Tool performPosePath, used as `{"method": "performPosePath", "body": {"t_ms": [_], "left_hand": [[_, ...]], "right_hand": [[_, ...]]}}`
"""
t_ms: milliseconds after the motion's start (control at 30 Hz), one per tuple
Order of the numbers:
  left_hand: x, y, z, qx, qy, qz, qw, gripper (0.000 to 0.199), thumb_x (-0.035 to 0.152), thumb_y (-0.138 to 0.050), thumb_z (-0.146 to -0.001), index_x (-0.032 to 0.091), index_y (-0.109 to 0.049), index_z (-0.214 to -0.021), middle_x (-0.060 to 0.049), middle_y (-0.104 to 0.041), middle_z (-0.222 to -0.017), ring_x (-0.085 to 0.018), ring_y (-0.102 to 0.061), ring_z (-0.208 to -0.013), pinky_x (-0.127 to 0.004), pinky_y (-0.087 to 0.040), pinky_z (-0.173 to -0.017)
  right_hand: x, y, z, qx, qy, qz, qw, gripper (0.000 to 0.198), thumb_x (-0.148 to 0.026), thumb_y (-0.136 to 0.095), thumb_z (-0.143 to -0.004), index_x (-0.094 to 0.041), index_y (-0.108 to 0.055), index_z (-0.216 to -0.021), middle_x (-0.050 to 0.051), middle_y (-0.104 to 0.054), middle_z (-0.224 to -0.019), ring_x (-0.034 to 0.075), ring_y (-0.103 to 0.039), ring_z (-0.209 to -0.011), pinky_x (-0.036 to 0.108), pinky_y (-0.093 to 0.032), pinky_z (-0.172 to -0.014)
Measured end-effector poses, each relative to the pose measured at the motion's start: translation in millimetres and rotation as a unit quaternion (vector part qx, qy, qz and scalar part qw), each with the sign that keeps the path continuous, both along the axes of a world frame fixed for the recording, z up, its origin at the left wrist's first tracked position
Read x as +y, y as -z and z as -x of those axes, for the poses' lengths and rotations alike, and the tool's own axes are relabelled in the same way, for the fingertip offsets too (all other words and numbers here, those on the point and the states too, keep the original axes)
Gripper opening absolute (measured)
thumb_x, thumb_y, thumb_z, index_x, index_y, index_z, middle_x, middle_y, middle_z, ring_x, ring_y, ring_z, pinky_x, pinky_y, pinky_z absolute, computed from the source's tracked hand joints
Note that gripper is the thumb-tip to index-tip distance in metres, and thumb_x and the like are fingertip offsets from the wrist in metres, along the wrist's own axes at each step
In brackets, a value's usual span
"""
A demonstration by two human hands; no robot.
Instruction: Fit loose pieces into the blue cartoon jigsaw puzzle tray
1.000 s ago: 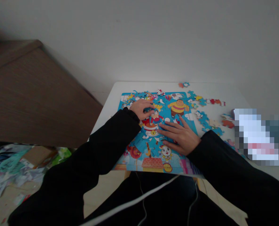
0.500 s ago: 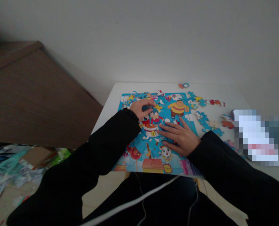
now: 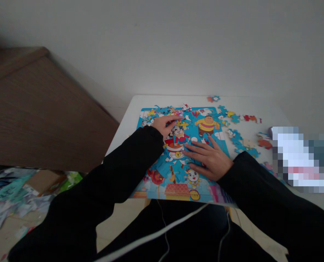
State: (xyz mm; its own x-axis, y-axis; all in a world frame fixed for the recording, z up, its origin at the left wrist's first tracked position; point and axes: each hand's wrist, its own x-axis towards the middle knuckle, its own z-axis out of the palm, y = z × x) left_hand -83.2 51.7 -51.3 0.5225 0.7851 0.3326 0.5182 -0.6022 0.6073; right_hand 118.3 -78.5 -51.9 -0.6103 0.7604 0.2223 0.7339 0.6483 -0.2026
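A colourful cartoon jigsaw puzzle on a blue ground lies on a white table, mostly assembled. My left hand rests on its upper left part, fingers curled over a small blue puzzle piece pinched against the thumb. Lower down, my right hand lies flat on the middle of the puzzle, fingers spread and pointing left, holding nothing. Both arms are in black sleeves.
Several loose puzzle pieces lie scattered on the table right of the puzzle. A blurred-out object sits at the table's right edge. A brown wooden surface stands at left, with paper litter on the floor. A white cable crosses my lap.
My left hand's fingers have shifted slightly up and right over the blue piece. The right hand has stayed flat in the same spot.
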Motion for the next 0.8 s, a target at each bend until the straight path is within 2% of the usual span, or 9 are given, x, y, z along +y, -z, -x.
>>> {"method": "performPosePath", "body": {"t_ms": [167,300,433,600,800], "left_hand": [[-0.1,0.4,-1.5,0.1,0.008,-0.043,0.994,0.038,0.011,-0.049,-0.081,0.017,-0.059,-0.117,-0.007,-0.065,-0.11,-0.022,-0.06,-0.101,-0.037,-0.048,-0.088],[-0.9,3.1,-1.3,0.057,0.013,-0.048,0.997,0.038,0.007,-0.049,-0.079,0.017,-0.06,-0.114,-0.006,-0.062,-0.116,-0.019,-0.057,-0.107,-0.034,-0.048,-0.09],[-2.2,5.1,-0.6,0.007,-0.028,-0.048,0.998,0.031,0.008,-0.05,-0.079,0.018,-0.064,-0.105,-0.005,-0.064,-0.11,-0.016,-0.061,-0.096,-0.029,-0.052,-0.082],[-1.5,4.1,-0.8,0.033,-0.08,-0.061,0.994,0.017,0.016,-0.056,-0.078,0.016,-0.068,-0.091,-0.005,-0.066,-0.095,-0.013,-0.062,-0.076,-0.025,-0.053,-0.071],[-4.9,-1.0,-5.2,0.139,-0.073,-0.086,0.984,0.015,0.022,-0.059,-0.078,0.014,-0.07,-0.086,-0.008,-0.069,-0.09,-0.022,-0.062,-0.09,-0.036,-0.048,-0.086]], "right_hand": [[0.1,-0.8,-0.1,0.003,-0.002,0.007,1.0,0.039,-0.04,-0.039,-0.09,-0.028,-0.049,-0.126,0.0,-0.05,-0.132,0.024,-0.043,-0.123,0.059,-0.009,-0.107],[0.5,-1.3,0.1,0.001,-0.001,0.007,1.0,0.038,-0.039,-0.04,-0.09,-0.028,-0.05,-0.125,0.0,-0.051,-0.132,0.024,-0.044,-0.123,0.059,-0.01,-0.107],[0.6,-1.2,-0.1,0.002,-0.002,0.004,1.0,0.039,-0.039,-0.04,-0.09,-0.028,-0.05,-0.125,0.0,-0.051,-0.132,0.024,-0.044,-0.122,0.059,-0.01,-0.106],[0.4,0.2,-0.2,0.006,-0.003,0.005,1.0,0.039,-0.04,-0.039,-0.09,-0.028,-0.049,-0.126,0.0,-0.051,-0.132,0.023,-0.043,-0.123,0.059,-0.009,-0.107],[0.8,2.6,-3.6,0.014,-0.005,-0.002,1.0,0.039,-0.042,-0.036,-0.091,-0.028,-0.05,-0.124,-0.001,-0.052,-0.131,0.024,-0.044,-0.122,0.06,-0.011,-0.105]]}}
